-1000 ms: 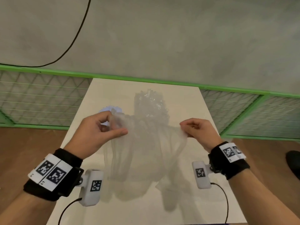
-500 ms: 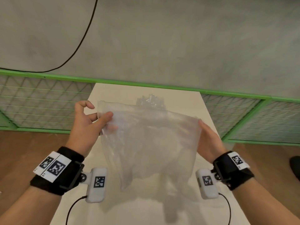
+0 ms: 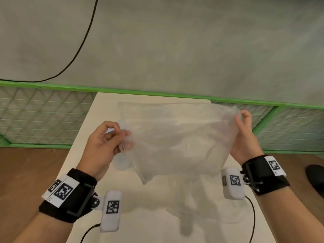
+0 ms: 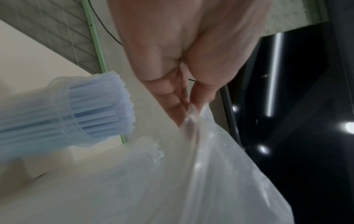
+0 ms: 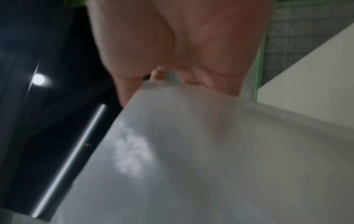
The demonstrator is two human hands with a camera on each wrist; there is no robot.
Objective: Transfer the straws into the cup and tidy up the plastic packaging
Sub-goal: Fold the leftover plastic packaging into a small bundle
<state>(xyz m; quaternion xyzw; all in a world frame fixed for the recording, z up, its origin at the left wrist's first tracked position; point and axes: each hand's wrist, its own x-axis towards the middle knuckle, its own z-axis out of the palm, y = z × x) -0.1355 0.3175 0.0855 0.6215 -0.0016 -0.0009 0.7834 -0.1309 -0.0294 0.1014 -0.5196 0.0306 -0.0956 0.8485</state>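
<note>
While you held the plastic bag [image 3: 177, 139] spread in the air above the middle of the table [image 3: 157, 225], your left hand [image 3: 103, 146] pinched its left edge between thumb and fingers, and your right hand [image 3: 244, 135] pinched its upper right corner. Your left wrist view showed the blue straws [image 4: 99, 106] standing in the clear cup [image 4: 38, 118], which stood on the table near its left edge, just beside your left hand.
</note>
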